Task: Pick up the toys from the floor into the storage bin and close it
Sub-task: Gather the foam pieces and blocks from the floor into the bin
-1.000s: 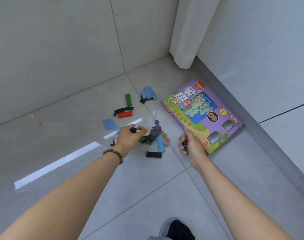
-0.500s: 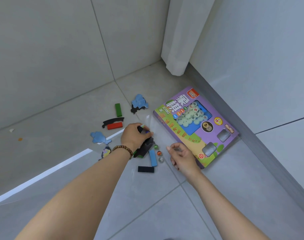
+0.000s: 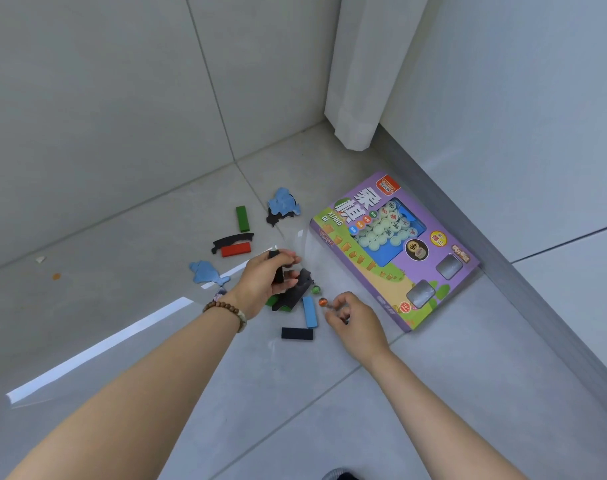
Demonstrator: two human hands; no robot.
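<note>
Several toys are scattered on the tiled floor in a corner of the room. A purple game box lies flat to the right, one corner against the baseboard, and a white curtain hangs beyond it.

A small black block is gripped in the curled fingers of the left hand and held roughly upright over a flat black piece. A bead bracelet is worn on that wrist. The right hand is held low with its fingers curled, the fingertips just beside an orange marble. Whether anything is pinched cannot be told. A green marble lies near the orange one.

Between the hands a blue block lies with its long axis running away from the person. A long black block lies crosswise just in front of it. Farther off, a green block points towards the wall, and a red block lies crosswise against a curved black piece. Two blue shapes lie well apart.
</note>
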